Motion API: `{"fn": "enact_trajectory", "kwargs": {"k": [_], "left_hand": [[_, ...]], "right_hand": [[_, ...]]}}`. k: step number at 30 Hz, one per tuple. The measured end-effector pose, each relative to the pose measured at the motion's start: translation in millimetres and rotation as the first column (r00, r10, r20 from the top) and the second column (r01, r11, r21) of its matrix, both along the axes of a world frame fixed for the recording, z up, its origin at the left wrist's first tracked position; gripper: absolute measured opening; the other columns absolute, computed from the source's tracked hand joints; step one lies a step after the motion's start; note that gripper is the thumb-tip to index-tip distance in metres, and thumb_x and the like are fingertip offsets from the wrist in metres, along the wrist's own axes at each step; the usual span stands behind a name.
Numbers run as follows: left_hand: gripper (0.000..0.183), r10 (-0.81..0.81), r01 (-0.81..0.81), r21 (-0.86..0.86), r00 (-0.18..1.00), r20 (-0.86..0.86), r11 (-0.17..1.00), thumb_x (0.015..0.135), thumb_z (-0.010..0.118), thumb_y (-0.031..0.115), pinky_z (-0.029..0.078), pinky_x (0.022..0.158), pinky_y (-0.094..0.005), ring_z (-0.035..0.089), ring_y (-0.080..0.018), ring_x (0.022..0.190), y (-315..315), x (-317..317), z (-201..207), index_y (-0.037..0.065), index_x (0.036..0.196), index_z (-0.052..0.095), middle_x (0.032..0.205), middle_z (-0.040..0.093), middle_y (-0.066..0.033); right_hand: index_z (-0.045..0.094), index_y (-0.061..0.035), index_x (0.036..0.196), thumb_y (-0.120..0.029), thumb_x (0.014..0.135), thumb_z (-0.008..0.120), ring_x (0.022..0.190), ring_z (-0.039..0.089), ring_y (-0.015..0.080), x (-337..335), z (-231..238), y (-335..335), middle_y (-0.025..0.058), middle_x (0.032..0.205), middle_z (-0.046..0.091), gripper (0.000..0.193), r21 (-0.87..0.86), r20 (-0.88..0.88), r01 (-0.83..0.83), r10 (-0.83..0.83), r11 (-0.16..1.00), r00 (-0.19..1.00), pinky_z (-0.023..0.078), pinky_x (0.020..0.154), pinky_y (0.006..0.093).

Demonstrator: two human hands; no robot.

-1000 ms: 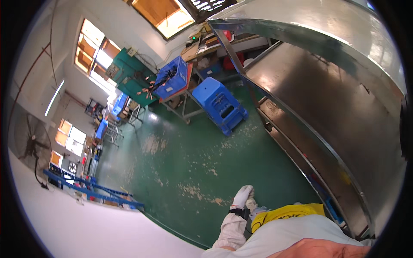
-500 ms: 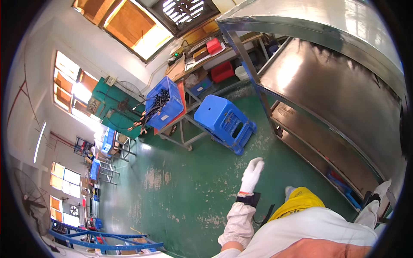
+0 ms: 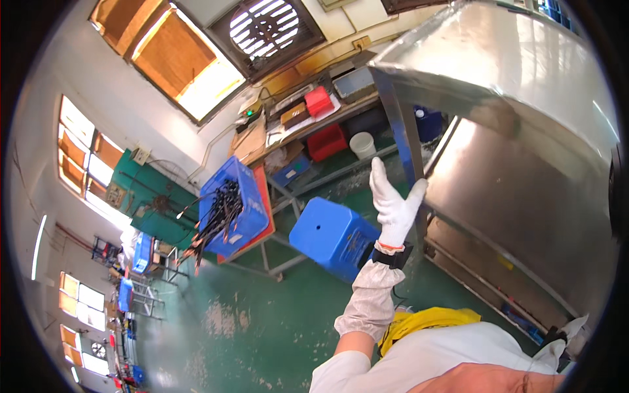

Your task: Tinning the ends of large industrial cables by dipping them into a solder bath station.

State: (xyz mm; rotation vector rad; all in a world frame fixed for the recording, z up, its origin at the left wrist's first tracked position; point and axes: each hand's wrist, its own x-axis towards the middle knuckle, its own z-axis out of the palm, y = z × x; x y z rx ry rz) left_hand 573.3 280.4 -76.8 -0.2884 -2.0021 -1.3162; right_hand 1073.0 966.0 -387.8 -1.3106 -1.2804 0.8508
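Note:
My left hand (image 3: 395, 204), in a white glove with a black band at the wrist, is raised with its fingers stretched out and the thumb spread apart. Nothing is in it. In the picture it lies over the front leg of a metal rack (image 3: 403, 124); whether it touches the leg I cannot tell. Just behind the wrist a blue plastic stool (image 3: 327, 229) stands on the floor, partly hidden by my arm. My right hand (image 3: 578, 327), white-gloved too, hangs low beside the rack at the right rim, and its fingers cannot be made out.
A blue crate (image 3: 255, 216) full of black cables stands on a red-topped stand at the left. Behind it is a workbench (image 3: 255, 157) with a red box (image 3: 319, 101); a white bucket (image 3: 362, 145) stands below. A green machine (image 3: 154, 200) is farther left.
My left hand has risen and moved forward from low over the floor to in front of the rack's leg, its thumb spreading. The view has shifted closer to the rack, stool and bench.

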Motion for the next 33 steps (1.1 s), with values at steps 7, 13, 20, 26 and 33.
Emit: {"fn": "enact_trajectory", "kwargs": {"k": [7, 13, 20, 26, 33], "left_hand": [[0.052, -0.058, 0.047, 0.109, 0.993, 0.101, 0.993, 0.069, 0.079, 0.018, 0.049, 0.064, -0.0331, 0.064, -0.0274, 0.07, 31.9, -53.3, -11.8, -0.001, 0.109, 0.05, 0.078, 0.064, -0.0086], [0.057, -0.436, 0.433, 0.066, 0.898, 0.059, 0.899, 0.063, 0.078, 0.012, 0.05, 0.075, -0.0388, 0.062, -0.0353, 0.086, 22.8, -46.4, -12.0, -0.002, 0.111, 0.052, 0.102, 0.06, -0.0184], [0.066, -0.534, 0.533, 0.069, 0.845, 0.006, 0.843, 0.059, 0.079, 0.012, 0.048, 0.083, -0.0385, 0.059, -0.0355, 0.096, 54.1, -105.3, -16.1, -0.003, 0.116, 0.049, 0.106, 0.059, -0.0184], [0.071, -0.426, 0.446, 0.081, 0.885, -0.187, 0.892, 0.067, 0.079, 0.02, 0.047, 0.067, -0.0402, 0.059, -0.0359, 0.076, 99.9, -203.1, -16.6, -0.003, 0.122, 0.041, 0.098, 0.059, -0.0183], [0.058, -0.377, 0.383, 0.126, 0.924, -0.067, 0.915, 0.074, 0.072, 0.023, 0.045, 0.056, -0.0433, 0.057, -0.037, 0.06, 167.3, -331.4, -20.7, -0.003, 0.116, 0.041, 0.075, 0.057, -0.0199]], "right_hand": [[0.039, -0.0007, 0.132, -0.049, 0.091, 0.038, 0.12, 0.038, 0.0234, -90.1, 38.1, -144.5, 0.0106, 0.133, 0.043, 0.064, -0.119, -0.057, -0.01, 0.003, 0.993, 0.998, 0.026, 0.102, 0.0301], [0.042, -0.0004, 0.128, -0.048, 0.09, 0.039, 0.114, 0.041, 0.0233, -95.3, 33.9, -154.0, 0.0103, 0.127, 0.045, 0.061, -0.261, -0.093, 0.045, -0.071, 0.964, 0.993, 0.028, 0.099, 0.031], [0.046, 0.0, 0.122, -0.046, 0.089, 0.041, 0.106, 0.044, 0.0232, -96.1, 47.8, -158.5, 0.0099, 0.118, 0.049, 0.057, -0.455, -0.113, 0.114, -0.185, 0.883, 0.976, 0.031, 0.096, 0.0324], [0.05, 0.0022, 0.115, -0.041, 0.091, 0.039, 0.104, 0.046, 0.0226, -205.7, 87.2, -207.8, 0.0083, 0.115, 0.052, 0.05, -0.421, -0.344, -0.03, -0.129, 0.906, 0.93, 0.033, 0.094, 0.0324], [0.042, 0.008, 0.128, -0.041, 0.094, 0.037, 0.117, 0.043, 0.0247, -317.5, 69.7, -239.4, 0.0165, 0.13, 0.046, 0.06, -0.177, 0.02, 0.153, -0.152, 0.972, 0.988, 0.029, 0.102, 0.0297]]}}
